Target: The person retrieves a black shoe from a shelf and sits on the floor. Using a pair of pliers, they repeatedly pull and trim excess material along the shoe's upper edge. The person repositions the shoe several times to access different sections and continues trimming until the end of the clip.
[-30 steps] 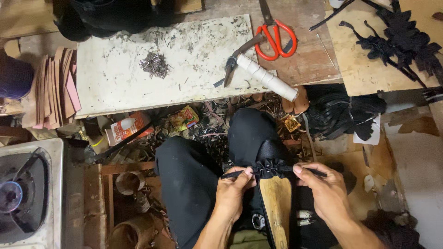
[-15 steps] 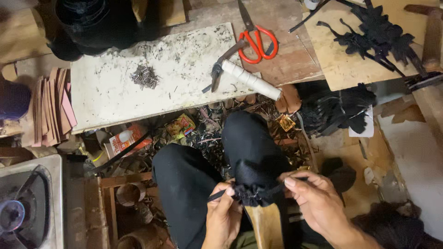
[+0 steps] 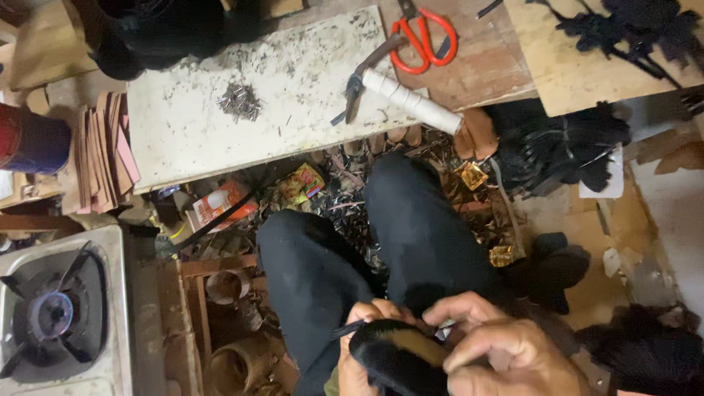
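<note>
Gripping a black shoe [image 3: 400, 359] low in the frame, we are bracing it on our lap: left hand [image 3: 356, 352] is curling under it, right hand [image 3: 499, 345] is clamping over it. The hammer [image 3: 400, 92], scissors [image 3: 425, 33] and nails [image 3: 240, 100] are lying within reach up top.

Black shoe upper [image 3: 392, 356] on a tan last, held over the lap.

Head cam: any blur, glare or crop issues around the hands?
Head view: both hands, left hand and right hand, soft with motion blur and cropped by the bottom edge; white slab brightly lit, no harsh glare; floor clutter between the legs in shadow.
</note>
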